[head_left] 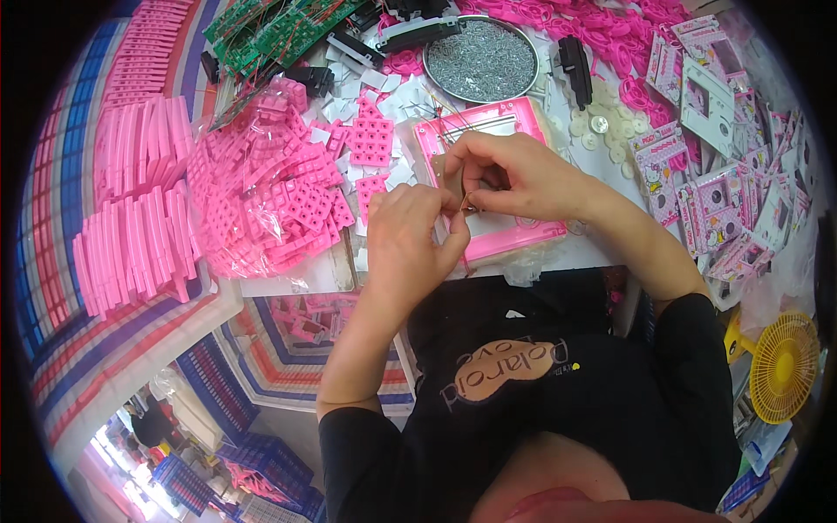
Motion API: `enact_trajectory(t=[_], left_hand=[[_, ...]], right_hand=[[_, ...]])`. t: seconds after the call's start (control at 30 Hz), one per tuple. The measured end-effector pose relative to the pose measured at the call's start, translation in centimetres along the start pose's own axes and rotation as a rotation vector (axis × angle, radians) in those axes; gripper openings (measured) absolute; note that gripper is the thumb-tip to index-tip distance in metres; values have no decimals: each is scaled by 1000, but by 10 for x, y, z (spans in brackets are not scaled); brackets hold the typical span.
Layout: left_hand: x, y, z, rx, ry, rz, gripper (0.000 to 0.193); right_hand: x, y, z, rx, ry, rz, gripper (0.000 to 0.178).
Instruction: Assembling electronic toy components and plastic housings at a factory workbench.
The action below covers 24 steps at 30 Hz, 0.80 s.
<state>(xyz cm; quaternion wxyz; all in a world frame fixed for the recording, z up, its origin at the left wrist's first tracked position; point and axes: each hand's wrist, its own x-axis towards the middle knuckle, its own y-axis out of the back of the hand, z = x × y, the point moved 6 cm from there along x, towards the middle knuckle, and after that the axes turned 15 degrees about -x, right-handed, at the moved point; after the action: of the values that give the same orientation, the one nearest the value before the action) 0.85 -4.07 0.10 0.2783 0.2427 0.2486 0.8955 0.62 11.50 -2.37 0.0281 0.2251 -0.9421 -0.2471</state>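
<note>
A pink plastic casing (527, 234) with a pale middle lies on the table in front of me. Over its left part my two hands meet, fingertips almost touching. My left hand (403, 237) is closed in a pinch, thumb against the fingers. From the right, my right hand (521, 179) pinches as well, with thumb and forefinger together. Between the fingertips runs a thin wire (465, 202), partly hidden by the fingers. More thin wires cross the casing's upper edge, and a reddish one hangs at its lower left.
Left of the casing is a clear bag of pink button pads (261, 192), beside stacked pink plastic parts (139, 248). Behind are green circuit boards (288, 35) and a round tray of screws (427, 65). Printed panels (719, 209) and a yellow fan (783, 356) are at right.
</note>
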Motion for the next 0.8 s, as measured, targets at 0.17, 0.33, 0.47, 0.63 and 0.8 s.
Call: enact_trajectory(t=[0.17,0.33,0.47,0.63,0.8], left_hand=[[-1,-2,0,16,-7,5,15],[-1,-1,2,27,-6,-7,15],[-1,-1,0,30,-4,-4,14],[-1,-3,-1,-36,12,-6,13],[-15,-13,-17,-476,410,70,9]], right_hand=[[-1,0,1,2,4,12,34],[0,1,-1,-1,-8,-1,34],[0,1,0,4,-12,-1,34],[-1,2,-1,-26,-5,74,31],[-29,2,-24,-394,139,503,21]])
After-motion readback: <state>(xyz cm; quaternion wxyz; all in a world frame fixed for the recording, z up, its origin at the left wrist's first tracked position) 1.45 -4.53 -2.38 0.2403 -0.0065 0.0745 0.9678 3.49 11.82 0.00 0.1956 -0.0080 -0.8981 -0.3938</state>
